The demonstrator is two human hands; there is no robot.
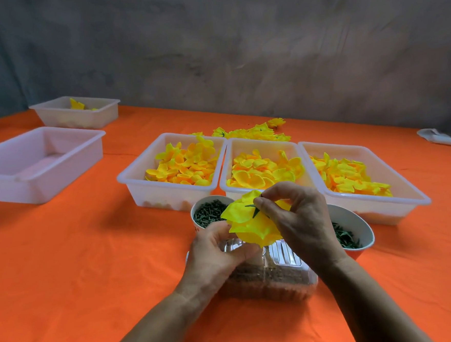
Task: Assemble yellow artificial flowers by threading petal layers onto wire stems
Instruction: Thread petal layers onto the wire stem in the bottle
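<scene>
A yellow flower (252,225) of stacked petal layers is held above a clear plastic box (277,279). My left hand (219,254) grips it from below at the left, fingers curled under the petals. My right hand (297,219) pinches a small dark green calyx piece (256,208) on top of the petals between thumb and forefinger. The stem is hidden under the petals. Three white trays of yellow petals stand behind: left (139,182), middle (262,141), right (413,197).
Two bowls of small dark green parts flank the hands, one at left (208,212), one at right (356,228). Finished yellow flowers (256,131) lie behind the trays. An empty white tray (37,162) and another holding a few flowers (81,114) sit far left on the orange cloth.
</scene>
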